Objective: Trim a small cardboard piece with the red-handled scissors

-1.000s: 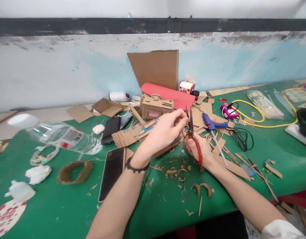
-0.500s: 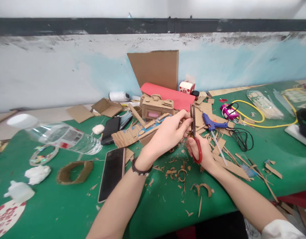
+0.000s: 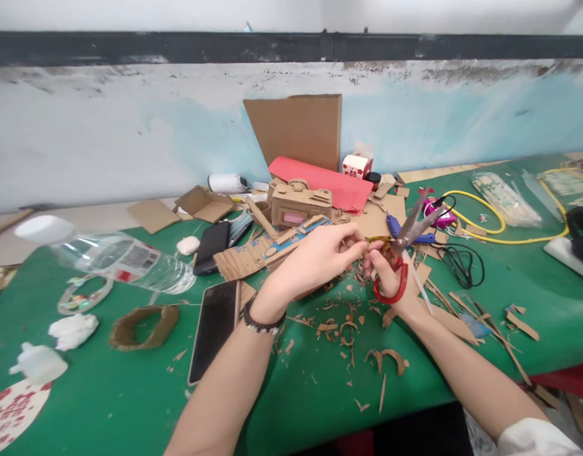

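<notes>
Red-handled scissors (image 3: 396, 278) are in my right hand (image 3: 388, 273), their blades apart and pointing up and to the right. My left hand (image 3: 326, 253) is closed in a pinch, its fingertips close to those of my right hand; what it pinches is too small to make out. Behind my hands stands a cardboard camera model (image 3: 300, 201) with a pink window. Cardboard strips with blue print (image 3: 244, 254) lie left of my left hand. Curled cardboard scraps (image 3: 348, 332) are scattered on the green table below my hands.
At the left are a plastic bottle (image 3: 130, 258), a cardboard ring (image 3: 144, 328) and a phone (image 3: 215, 329). A blue glue gun (image 3: 421, 238), a purple device (image 3: 439, 215) and a yellow cable (image 3: 490, 218) lie at the right. Red paper (image 3: 324, 180) is behind the model.
The scissors have swung from upright to tilted right, and their blades have opened. My right hand has turned and moved slightly right; my left hand has shifted slightly down.
</notes>
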### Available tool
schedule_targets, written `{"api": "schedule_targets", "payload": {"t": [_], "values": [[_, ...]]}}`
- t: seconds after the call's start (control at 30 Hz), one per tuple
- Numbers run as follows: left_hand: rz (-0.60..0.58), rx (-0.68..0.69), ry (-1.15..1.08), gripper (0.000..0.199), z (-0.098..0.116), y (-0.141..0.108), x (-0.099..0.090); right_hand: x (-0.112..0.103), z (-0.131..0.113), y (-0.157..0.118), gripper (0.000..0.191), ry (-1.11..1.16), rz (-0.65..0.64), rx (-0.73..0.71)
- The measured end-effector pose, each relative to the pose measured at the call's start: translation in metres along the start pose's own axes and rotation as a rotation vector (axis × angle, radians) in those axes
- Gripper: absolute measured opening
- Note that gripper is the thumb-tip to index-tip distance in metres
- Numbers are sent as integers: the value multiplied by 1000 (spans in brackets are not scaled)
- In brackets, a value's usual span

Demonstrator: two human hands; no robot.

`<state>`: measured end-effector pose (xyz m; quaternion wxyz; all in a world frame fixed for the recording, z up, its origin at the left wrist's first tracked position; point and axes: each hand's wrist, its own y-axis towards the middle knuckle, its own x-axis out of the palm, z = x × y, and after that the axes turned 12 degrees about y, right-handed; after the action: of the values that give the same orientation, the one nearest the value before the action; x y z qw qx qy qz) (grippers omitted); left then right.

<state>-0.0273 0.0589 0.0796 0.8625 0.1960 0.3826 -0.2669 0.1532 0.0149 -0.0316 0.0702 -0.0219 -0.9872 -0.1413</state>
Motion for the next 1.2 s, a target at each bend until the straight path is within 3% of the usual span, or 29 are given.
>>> {"api": "schedule_targets", "payload": {"t": [0.3, 0.5, 0.67, 0.9, 1.03, 1.2], "values": [[-61, 22, -8, 20, 7, 1, 6, 2, -2, 2, 34, 179, 66, -17], [-105, -7, -10, 20, 5, 0, 4, 0, -4, 3, 39, 92, 86, 4], [-79, 2, -95, 15, 3, 2, 7, -1, -9, 1, 43, 54, 55, 55], [-125, -64, -286, 18, 0, 5, 14, 0, -1, 3, 41, 113, 123, 18], [-28, -86, -468, 21, 0, 9, 16, 3, 1, 3, 48, 110, 40, 50], [119, -56, -518, 18, 2, 12, 15, 7, 8, -7, 47, 126, -131, 81]]}}
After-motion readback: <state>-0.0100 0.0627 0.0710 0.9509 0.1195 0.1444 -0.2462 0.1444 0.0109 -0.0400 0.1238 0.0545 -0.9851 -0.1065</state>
